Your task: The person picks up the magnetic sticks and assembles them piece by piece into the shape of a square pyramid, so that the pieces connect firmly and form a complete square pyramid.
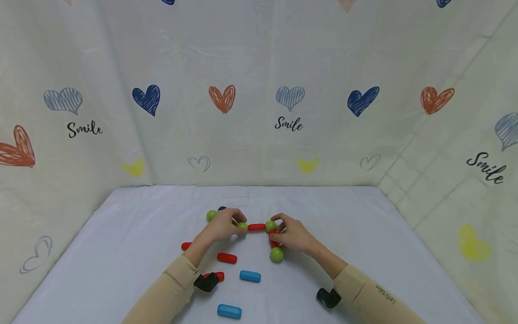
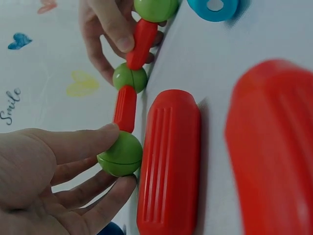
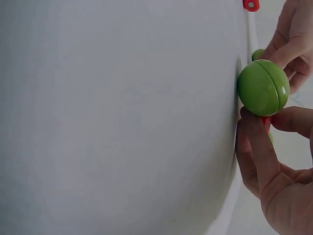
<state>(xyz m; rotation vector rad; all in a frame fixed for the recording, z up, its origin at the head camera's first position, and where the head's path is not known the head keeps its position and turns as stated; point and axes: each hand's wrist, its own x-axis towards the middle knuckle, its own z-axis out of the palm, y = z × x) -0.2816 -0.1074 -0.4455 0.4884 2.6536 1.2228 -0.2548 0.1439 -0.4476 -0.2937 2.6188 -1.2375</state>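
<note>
A chain of green balls and red rods lies at the far middle of the white table. My left hand [image 1: 223, 224] pinches the green ball [image 2: 121, 154] at the chain's left end between thumb and fingers. From that ball a red rod [image 1: 256, 227] runs across to the corner ball [image 1: 270, 225], also green. A second red rod [image 2: 143, 43] leads from the corner toward me, and my right hand [image 1: 295, 234] grips it with thumb and fingers. At its near end sits another green ball [image 3: 264, 88], just past the right fingertips.
Behind the left hand are a loose green ball [image 1: 211, 215] and a dark ball [image 1: 221, 208], partly hidden. Nearer lie several red rods, one in the middle [image 1: 227, 258], and two blue rods, one upper [image 1: 250, 276], one lower [image 1: 229, 311]. A heart-printed curtain [image 1: 251, 135] hangs behind the table.
</note>
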